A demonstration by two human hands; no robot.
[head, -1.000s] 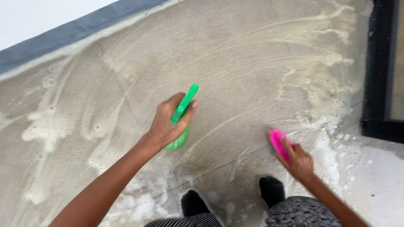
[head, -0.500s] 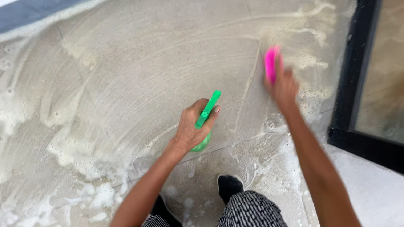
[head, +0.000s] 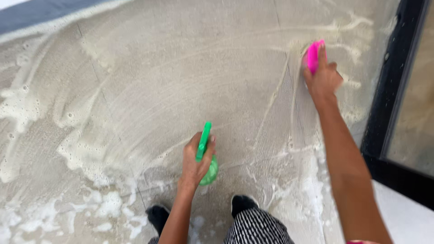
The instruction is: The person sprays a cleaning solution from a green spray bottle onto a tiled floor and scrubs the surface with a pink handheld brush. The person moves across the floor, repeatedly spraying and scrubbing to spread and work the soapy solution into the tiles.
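1. Your right hand (head: 323,80) is stretched out to the far right of the floor, fingers closed over a pink scrub brush (head: 313,56). The brush pokes out beyond your fingertips on the far side, pressed to the wet surface.
2. The brush's long axis runs near-to-far, roughly in line with your forearm, so the arm and the brush make one straight line reaching away from you.
3. Your left hand (head: 197,159) sits much nearer, close to the middle, wrapped around a green spray bottle (head: 205,153). The bottle's head points away and slightly right; its rounded body shows just beside your palm on the right.
4. The two hands are well apart: the right one far and right, the left one near and central. The right hand is the one at the brush's working patch; the left hand hangs above the floor just in front of your shoes (head: 242,203).
5. Under you lies a grey concrete floor (head: 190,77), swept with curved soapy streaks. Thick foam (head: 86,158) gathers at the near left, thinner suds trail around the brush.
6. A dark door frame (head: 398,81) runs down the right edge, just beside the brush. A dark band (head: 40,16) borders the floor at the far left.
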